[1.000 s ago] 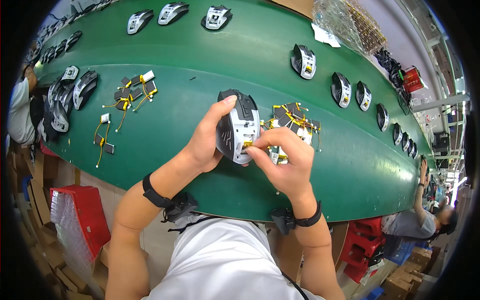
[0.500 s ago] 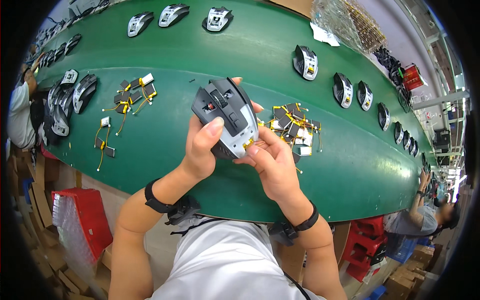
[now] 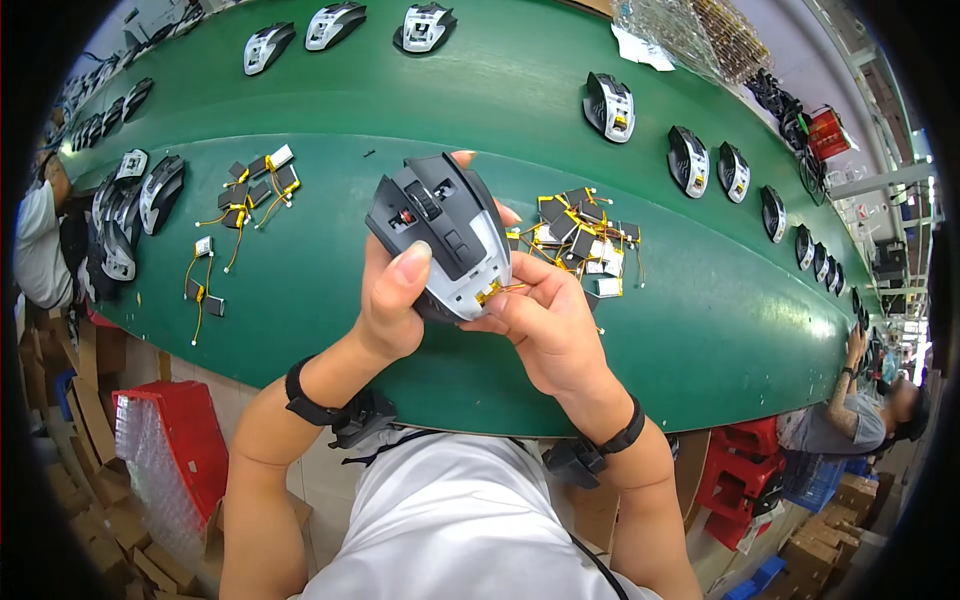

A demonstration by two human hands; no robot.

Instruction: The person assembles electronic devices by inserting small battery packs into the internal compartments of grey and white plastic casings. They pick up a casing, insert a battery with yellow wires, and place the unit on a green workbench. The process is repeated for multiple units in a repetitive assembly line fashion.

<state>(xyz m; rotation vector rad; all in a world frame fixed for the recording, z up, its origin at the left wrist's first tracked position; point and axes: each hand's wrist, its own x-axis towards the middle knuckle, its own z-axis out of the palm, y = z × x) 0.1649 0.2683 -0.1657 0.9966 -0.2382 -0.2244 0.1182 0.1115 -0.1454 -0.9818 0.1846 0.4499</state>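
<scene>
My left hand (image 3: 393, 300) is wrapped round a black and silver-grey computer mouse (image 3: 466, 238) over the table, thumb on its side and fingertips showing at the far edge. Its top cover is off, leaving the scroll wheel and slots exposed. At the mouse's near end, a yellow-taped battery part (image 3: 487, 293) shows in a small opening. My right hand (image 3: 553, 322) pinches thin wires there, thumb and forefinger together against the shell. The wire ends are hidden by my fingers. Behind the right hand lies a pile of small batteries (image 3: 582, 240) with wires.
More loose batteries (image 3: 240, 208) lie left on the green table (image 3: 700, 330). Clustered mice (image 3: 120, 215) stand at far left. Along the far strip are spaced mice (image 3: 688, 162) and a plastic bag (image 3: 690, 35). Co-workers sit at both sides; a red crate (image 3: 178, 440) stands lower left.
The mouse and both hands sit slightly further left in the picture, partly from a small shift of the view. My right thumb has bent and drawn in at the mouse's near end.
</scene>
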